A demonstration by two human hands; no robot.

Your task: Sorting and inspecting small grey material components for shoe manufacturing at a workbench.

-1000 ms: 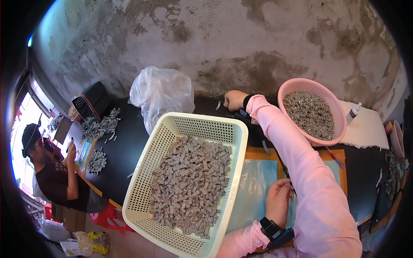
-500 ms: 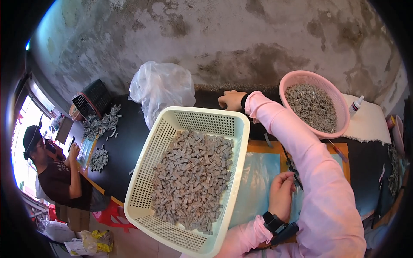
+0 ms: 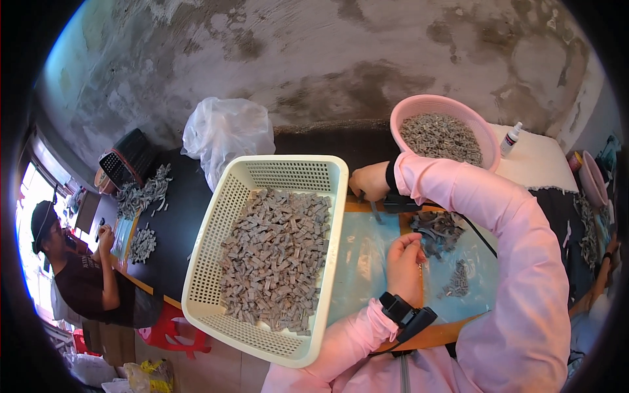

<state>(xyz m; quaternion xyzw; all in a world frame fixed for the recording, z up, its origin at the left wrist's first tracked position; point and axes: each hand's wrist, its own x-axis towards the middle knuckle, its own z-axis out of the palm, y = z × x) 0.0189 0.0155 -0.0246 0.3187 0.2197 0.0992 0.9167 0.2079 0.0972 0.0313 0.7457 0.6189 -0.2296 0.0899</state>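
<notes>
My right hand [image 3: 371,181], fingers curled downward, is at the far edge of the work board beside the pale basket [image 3: 339,216]. A narrow grey strip [image 3: 376,211] lies just below its fingers; what they hold is hidden. Closer to me, my left hand [image 3: 404,267] has its thumb and fingers pinched together, with anything between them too small to make out. Beyond its fingertips sits a heap of dark grey strips [image 3: 440,229] on blue plastic sheeting [image 3: 357,262]. A small pile of short cut pieces [image 3: 457,281] lies nearer. Many grey-brown pieces [image 3: 278,259] fill the basket.
A pink basin [image 3: 488,131] of grey pieces stands at the back right, beside a small white bottle [image 3: 511,139]. A clear plastic bag [image 3: 226,134] and a dark crate [image 3: 128,160] are at the back left. Another person [image 3: 85,262] works at the left.
My right hand has moved right and toward me, from behind the basket to the board's far edge. The lowered right forearm now leaves the grey strips and pieces visible. The view has shifted rightward.
</notes>
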